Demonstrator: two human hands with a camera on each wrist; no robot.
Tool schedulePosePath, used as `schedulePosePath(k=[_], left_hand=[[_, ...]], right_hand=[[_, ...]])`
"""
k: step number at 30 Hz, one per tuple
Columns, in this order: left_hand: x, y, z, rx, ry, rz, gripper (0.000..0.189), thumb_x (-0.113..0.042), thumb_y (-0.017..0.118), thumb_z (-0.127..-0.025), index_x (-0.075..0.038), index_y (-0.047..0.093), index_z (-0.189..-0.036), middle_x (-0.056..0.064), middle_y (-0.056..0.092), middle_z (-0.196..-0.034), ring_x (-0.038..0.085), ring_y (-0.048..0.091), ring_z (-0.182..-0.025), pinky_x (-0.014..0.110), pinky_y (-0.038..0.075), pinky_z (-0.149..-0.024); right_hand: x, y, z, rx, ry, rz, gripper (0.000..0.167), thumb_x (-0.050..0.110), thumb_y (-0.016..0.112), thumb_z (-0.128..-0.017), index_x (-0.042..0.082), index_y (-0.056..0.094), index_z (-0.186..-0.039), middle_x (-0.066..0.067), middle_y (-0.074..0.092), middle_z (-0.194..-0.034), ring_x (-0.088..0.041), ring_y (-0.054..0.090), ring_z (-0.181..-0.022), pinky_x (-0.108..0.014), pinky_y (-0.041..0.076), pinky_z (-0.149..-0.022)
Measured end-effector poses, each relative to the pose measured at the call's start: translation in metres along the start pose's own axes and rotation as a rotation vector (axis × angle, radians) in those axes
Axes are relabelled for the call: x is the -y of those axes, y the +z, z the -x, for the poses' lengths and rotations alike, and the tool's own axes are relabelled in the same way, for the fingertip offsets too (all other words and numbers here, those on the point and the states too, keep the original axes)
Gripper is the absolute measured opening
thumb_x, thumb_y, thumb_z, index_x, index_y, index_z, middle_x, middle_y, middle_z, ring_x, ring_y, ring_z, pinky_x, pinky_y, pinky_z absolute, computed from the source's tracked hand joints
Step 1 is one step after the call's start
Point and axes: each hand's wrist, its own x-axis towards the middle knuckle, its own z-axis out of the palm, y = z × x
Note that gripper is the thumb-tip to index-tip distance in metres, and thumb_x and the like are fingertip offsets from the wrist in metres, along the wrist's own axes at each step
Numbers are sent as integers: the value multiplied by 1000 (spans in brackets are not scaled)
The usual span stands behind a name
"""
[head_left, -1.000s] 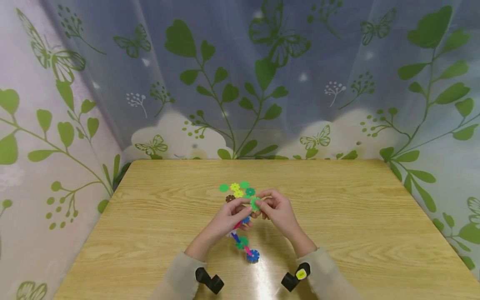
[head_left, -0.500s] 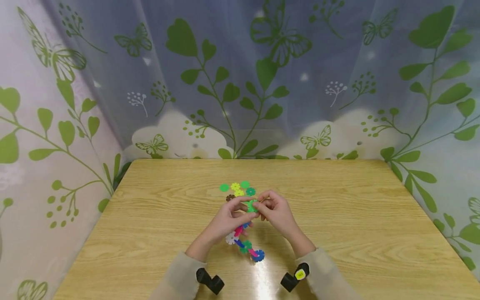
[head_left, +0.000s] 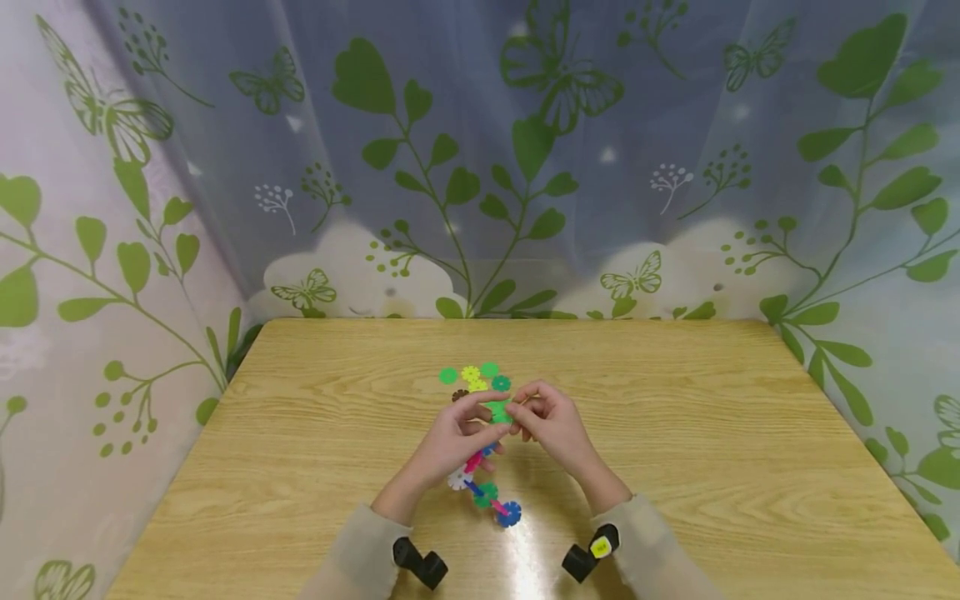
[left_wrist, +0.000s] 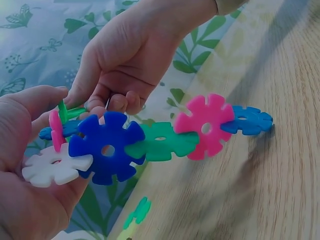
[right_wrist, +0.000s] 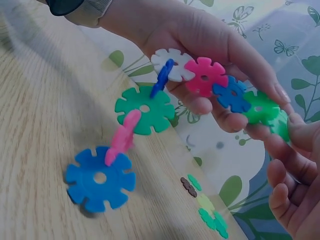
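Observation:
A chain of interlocking flower-shaped plastic discs hangs from my left hand, whose fingers and thumb hold its upper part. From the low end it runs through a blue disc, a pink one, a green disc, a dark blue one, a white disc, a second pink disc and another blue disc to a light green disc. My right hand pinches a second light green disc at the top end, against the first. Fingers partly hide where these two meet.
Behind the hands, loose discs lie on the wooden table: yellow, light green, dark green and brown. A patterned curtain stands along the table's back edge.
The light green disc in the right fingers has shifted slightly left, into the left hand's grasp, and has turned. The chain's hanging end swung right, then a little back left.

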Motion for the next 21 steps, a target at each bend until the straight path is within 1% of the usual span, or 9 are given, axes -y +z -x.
schedulePosePath(k=[1, 5, 9, 12, 14, 17, 19, 21], left_hand=[[1, -1, 0, -3, -3, 2, 44, -7, 58, -92, -5, 46, -134, 18, 53, -101, 53, 56, -87, 60, 53, -64], [3, -4, 0, -33, -13, 12, 43, -6, 59, -92, -4, 47, -133, 17, 54, -101, 52, 57, -86, 58, 55, -62], [4, -8, 1, -69, -17, 11, 43, -6, 59, -92, -3, 47, -133, 17, 54, -102, 42, 62, -82, 54, 56, -61], [3, -10, 2, -93, -15, 18, 42, -6, 59, -92, -4, 47, -132, 15, 53, -102, 35, 64, -79, 51, 57, -60], [4, -11, 3, -111, -10, 29, 41, -6, 59, -92, -5, 49, -131, 16, 52, -102, 34, 64, -79, 51, 57, -59], [7, -14, 3, -137, -3, 46, 39, -7, 59, -91, -6, 50, -129, 19, 51, -102, 33, 63, -77, 53, 56, -58], [12, -16, 2, -159, -3, 63, 38, -9, 60, -91, -9, 51, -128, 20, 52, -101, 31, 64, -76, 54, 56, -58], [18, -18, 1, -185, 2, 79, 38, -12, 62, -91, -9, 52, -127, 19, 53, -100, 27, 64, -74, 55, 55, -58]], right_hand=[[0, 0, 0, -3, -2, 2, 11, 3, 60, -90, -7, 55, -94, -26, 60, -68, -34, 53, -56, -20, 47, -49], [0, -2, -2, -4, -3, 3, 13, 2, 58, -91, -8, 56, -99, -29, 58, -70, -28, 53, -55, -20, 46, -49], [-4, -5, -6, 0, 1, 4, 16, 3, 58, -92, -9, 56, -102, -29, 59, -71, -28, 52, -54, -21, 46, -48], [-19, -8, -15, -20, 23, 15, 17, 8, 59, -92, -5, 57, -101, -26, 60, -70, -24, 52, -53, -22, 44, -46], [-32, -10, -22, -40, 40, 32, 17, 11, 60, -92, -3, 58, -101, -24, 60, -70, -21, 51, -52, -23, 42, -44], [-49, -11, -32, -79, 70, 75, 17, 14, 61, -91, 0, 59, -101, -22, 62, -73, -27, 51, -54, -23, 43, -44], [-57, -11, -37, -93, 75, 112, 17, 13, 61, -91, 0, 59, -102, -22, 63, -76, -35, 52, -57, -24, 44, -44], [-64, -10, -42, -103, 70, 154, 18, 11, 61, -91, -1, 60, -104, -20, 64, -79, -39, 53, -61, -25, 45, -44]])
